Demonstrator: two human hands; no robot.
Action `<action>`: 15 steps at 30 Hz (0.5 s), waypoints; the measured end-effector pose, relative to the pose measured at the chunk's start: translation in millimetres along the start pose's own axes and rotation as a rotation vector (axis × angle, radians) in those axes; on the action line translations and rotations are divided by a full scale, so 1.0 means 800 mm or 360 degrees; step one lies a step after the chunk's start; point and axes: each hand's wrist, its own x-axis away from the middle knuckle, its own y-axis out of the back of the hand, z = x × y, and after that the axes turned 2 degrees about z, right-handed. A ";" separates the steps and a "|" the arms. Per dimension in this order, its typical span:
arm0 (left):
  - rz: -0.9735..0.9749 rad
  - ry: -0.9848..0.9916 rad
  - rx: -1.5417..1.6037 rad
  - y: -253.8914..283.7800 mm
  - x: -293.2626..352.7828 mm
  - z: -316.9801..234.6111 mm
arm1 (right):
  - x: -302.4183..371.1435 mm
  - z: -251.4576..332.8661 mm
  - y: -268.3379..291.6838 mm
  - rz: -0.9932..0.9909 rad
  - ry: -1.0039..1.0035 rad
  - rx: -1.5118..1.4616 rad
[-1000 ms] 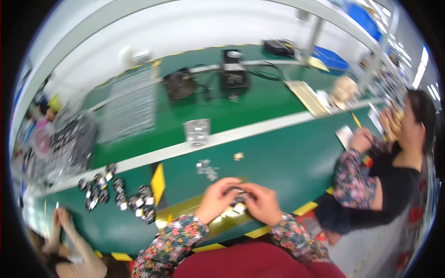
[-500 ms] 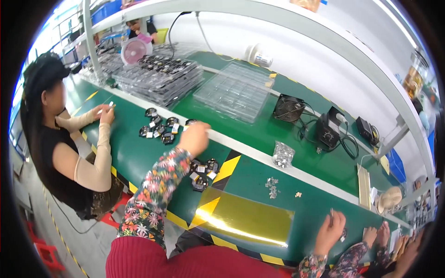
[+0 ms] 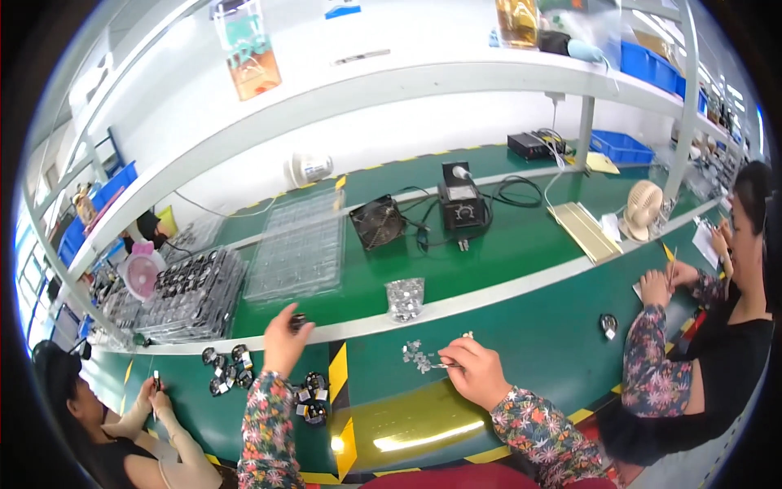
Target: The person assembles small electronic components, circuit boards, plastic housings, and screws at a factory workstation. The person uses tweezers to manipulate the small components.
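My left hand (image 3: 283, 342) is raised over the front bench and closed on a small round black part (image 3: 298, 322). Just below and to its right lies a group of similar black round parts with pale labels (image 3: 312, 399). A second such group (image 3: 228, 371) is farther left. Tweezers (image 3: 444, 365) are pinched in my right hand (image 3: 477, 373). Their tips reach the edge of a loose pile of tiny silvery pieces (image 3: 417, 356). A few small copper-coloured bits (image 3: 467, 334) lie right behind that hand, partly hidden.
A yellow transparent sheet (image 3: 399, 420) covers the bench near me. Behind stand a bag of silvery pieces (image 3: 405, 299), clear trays (image 3: 297, 244), a black fan (image 3: 377, 222) and a black control box (image 3: 463, 204). People work on both sides; one black part (image 3: 608, 326) lies right.
The view has swung to the right. My left hand has lifted from the left-hand parts and shows a black round part. My right hand has come leftward to the silvery pile with tweezers.
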 end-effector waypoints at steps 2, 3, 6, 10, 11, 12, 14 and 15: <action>0.0285 -0.0132 0.0384 -0.033 0.020 -0.073 | 0.003 -0.001 -0.001 0.0108 -0.0102 -0.0134; 0.0470 -0.0032 0.0771 -0.052 0.036 -0.094 | -0.001 0.011 0.001 0.0167 -0.0185 -0.0169; 0.0901 0.0385 0.1743 -0.093 0.078 -0.147 | -0.007 0.028 -0.003 0.0241 -0.0195 -0.0106; 0.0963 0.0663 0.2192 -0.120 0.099 -0.158 | -0.003 0.019 -0.016 0.0260 -0.0163 -0.0174; 0.0971 0.0708 0.2171 -0.126 0.102 -0.153 | -0.001 0.019 -0.015 0.0273 -0.0317 -0.0272; 0.0933 0.0754 0.2148 -0.134 0.106 -0.147 | 0.003 0.017 -0.019 0.0232 -0.0423 -0.0354; 0.0938 0.0694 0.2010 -0.140 0.111 -0.136 | 0.008 0.008 -0.023 0.0210 -0.0620 -0.0506; 0.0963 0.0616 0.1848 -0.141 0.114 -0.130 | 0.011 0.008 -0.025 0.0249 -0.0623 -0.0506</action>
